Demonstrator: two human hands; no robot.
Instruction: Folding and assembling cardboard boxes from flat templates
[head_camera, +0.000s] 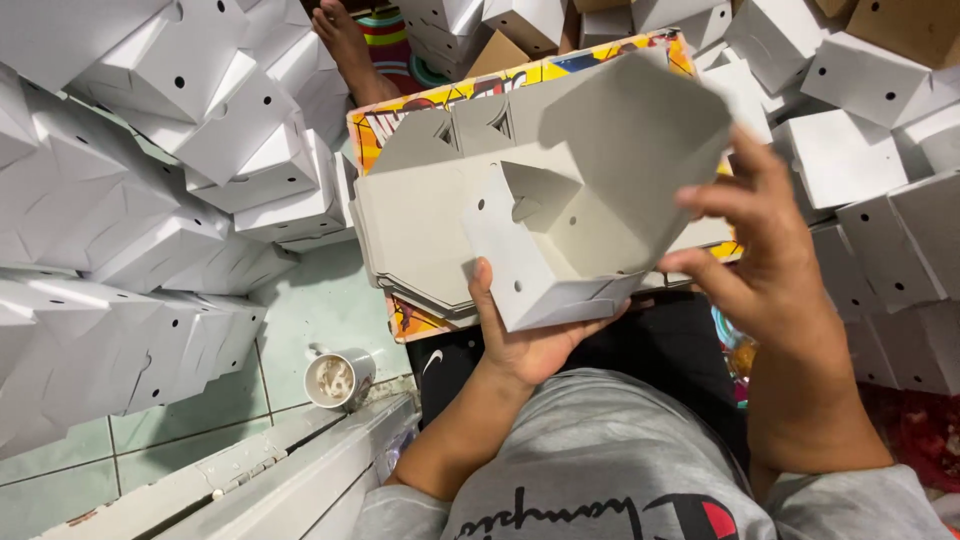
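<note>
At the centre of the frame, a half-folded grey cardboard box (560, 230) is held up over the person's lap. Left hand (525, 335) cups the box's lower corner from beneath, thumb pressed up along the front wall and fingers curled under the base, closed firmly on it. Right hand (765, 255) sits at the box's right side with its fingers loosely spread; the fingertips touch the edge of the raised lid flap, an open hold rather than a clamp. Beneath the box lies a stack of flat unfolded box blanks (420, 235) resting on a colourful printed board (400, 115). Finished white boxes (180, 150) pile up at upper left and right. At lower left, a paper cup (335, 378) stands on the green tiled floor (320, 310).
</note>
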